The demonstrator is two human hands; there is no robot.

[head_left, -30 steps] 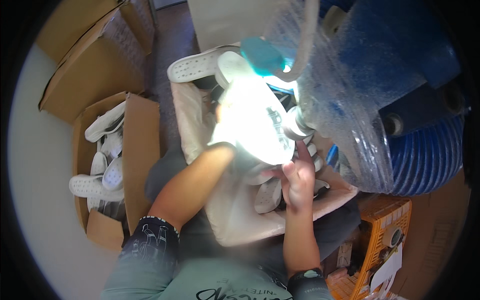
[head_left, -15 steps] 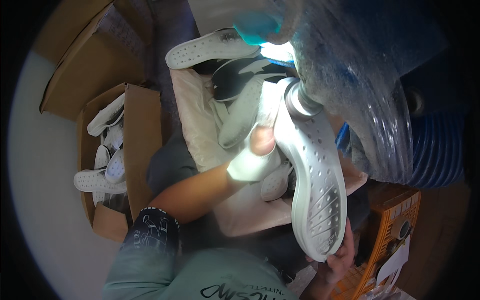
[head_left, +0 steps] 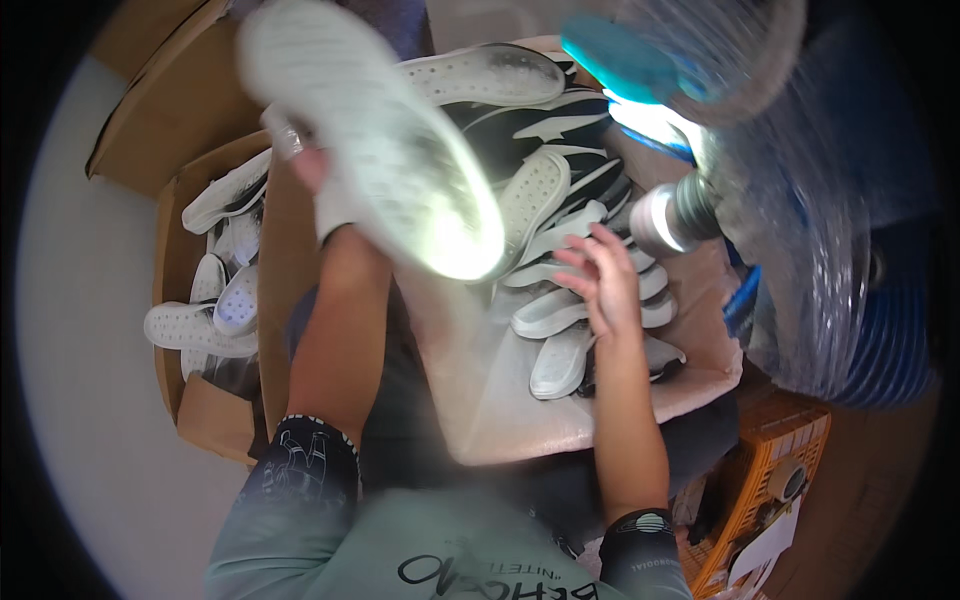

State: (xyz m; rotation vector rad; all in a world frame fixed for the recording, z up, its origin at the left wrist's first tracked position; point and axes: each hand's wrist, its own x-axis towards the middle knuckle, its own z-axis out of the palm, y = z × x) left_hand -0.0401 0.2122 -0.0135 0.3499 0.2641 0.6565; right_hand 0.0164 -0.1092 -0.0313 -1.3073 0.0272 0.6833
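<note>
A white shoe sole (head_left: 375, 130), blurred by motion, hangs over the upper left of the lined box. My left hand (head_left: 308, 165), with white wrapping around palm and thumb, is closed on its left side; some fingers are hidden behind the sole. Spread fingers show on my right hand (head_left: 606, 278), which holds nothing. Below that hand lie white and black soles (head_left: 548, 312) in the box with pale lining (head_left: 480, 425). To its upper right juts a round metal spindle (head_left: 665, 218) of the machine, lit brightly and apart from both hands.
A cardboard box (head_left: 215, 420) with several white soles stands at the left. Clear plastic sheeting (head_left: 780, 250) drapes the machine at the right, beside a blue ribbed hose (head_left: 890, 345). An orange crate (head_left: 755, 480) holding a tape roll (head_left: 787, 478) sits at lower right.
The sole has moved away from the spindle to the upper left in my left hand. My right hand has let go of its end and risen over the soles in the lined box.
</note>
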